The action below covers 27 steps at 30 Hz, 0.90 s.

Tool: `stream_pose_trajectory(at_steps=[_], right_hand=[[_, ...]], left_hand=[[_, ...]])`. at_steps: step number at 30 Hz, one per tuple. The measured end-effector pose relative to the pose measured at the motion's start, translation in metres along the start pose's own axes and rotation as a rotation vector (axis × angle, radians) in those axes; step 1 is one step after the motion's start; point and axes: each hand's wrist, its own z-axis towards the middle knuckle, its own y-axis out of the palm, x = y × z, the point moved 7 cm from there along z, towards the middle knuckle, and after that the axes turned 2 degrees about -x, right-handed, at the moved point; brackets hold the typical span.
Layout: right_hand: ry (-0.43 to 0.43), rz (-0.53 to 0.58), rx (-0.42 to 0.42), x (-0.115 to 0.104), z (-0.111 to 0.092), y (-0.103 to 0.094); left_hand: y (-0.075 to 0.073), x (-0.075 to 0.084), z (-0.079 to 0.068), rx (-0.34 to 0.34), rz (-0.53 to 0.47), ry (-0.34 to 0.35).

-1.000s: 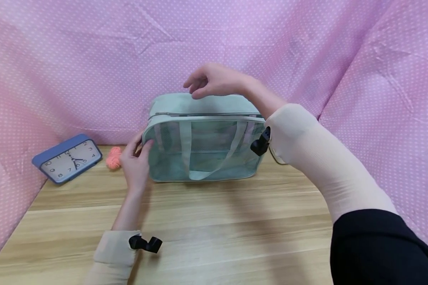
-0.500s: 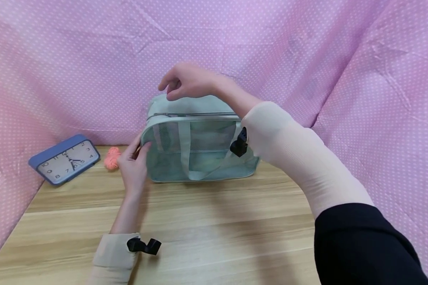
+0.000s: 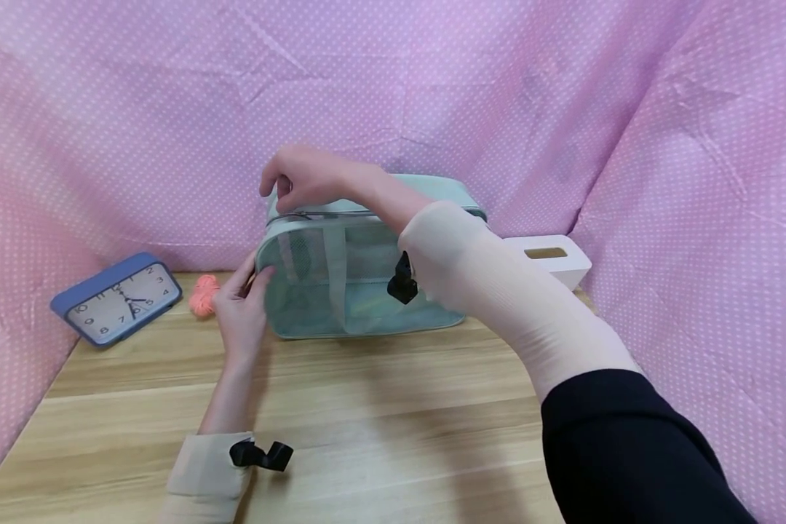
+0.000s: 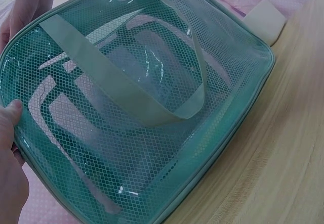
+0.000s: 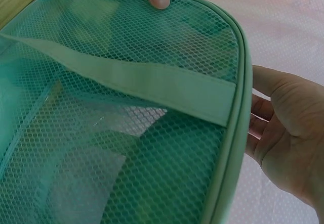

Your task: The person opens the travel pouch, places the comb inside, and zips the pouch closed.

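Observation:
A pale green bag (image 3: 304,309) with a clear mesh front and strap handle (image 3: 336,280) stands upright on the wooden table. My left hand (image 3: 241,320) holds its left edge, thumb on the front panel and fingers behind. Over the top left corner hovers my right hand (image 3: 311,178), loosely bent, with index finger and thumb apart near the zipper (image 3: 350,214). In the right wrist view the right hand (image 5: 293,128) is at the bag's top rim, its fingertips partly hidden behind it. The left wrist view shows the left thumb (image 4: 12,114) against the bag's edge.
A blue clock (image 3: 127,300) leans at the left, beside a small coral skein of yarn (image 3: 204,295). Right of the bag sits a white box (image 3: 566,263) with a slot, partly hidden by my right arm. Pink dotted cloth (image 3: 393,80) hangs behind.
My right hand has moved left across the bag's top and then down to the zipper's left end. The white box has come into fuller view. My left hand keeps its hold.

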Motion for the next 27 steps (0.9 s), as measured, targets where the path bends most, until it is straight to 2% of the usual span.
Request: stream_pose_trajectory(at_steps=[9, 15, 22, 27], right_hand=[[0.005, -0.057, -0.022, 0.0, 0.007, 0.01], [0.009, -0.045, -0.04, 0.0, 0.011, 0.015], [0.011, -0.102, -0.025, -0.001, 0.015, 0.018], [0.012, -0.126, -0.015, -0.001, 0.016, 0.018]], left_hand=[[0.002, -0.003, 0.001, -0.008, 0.015, -0.003], [0.0, -0.003, 0.001, 0.007, 0.012, 0.002], [0.002, -0.002, 0.001, 0.007, -0.002, 0.007], [0.002, 0.0, 0.0, 0.009, 0.028, 0.009]])
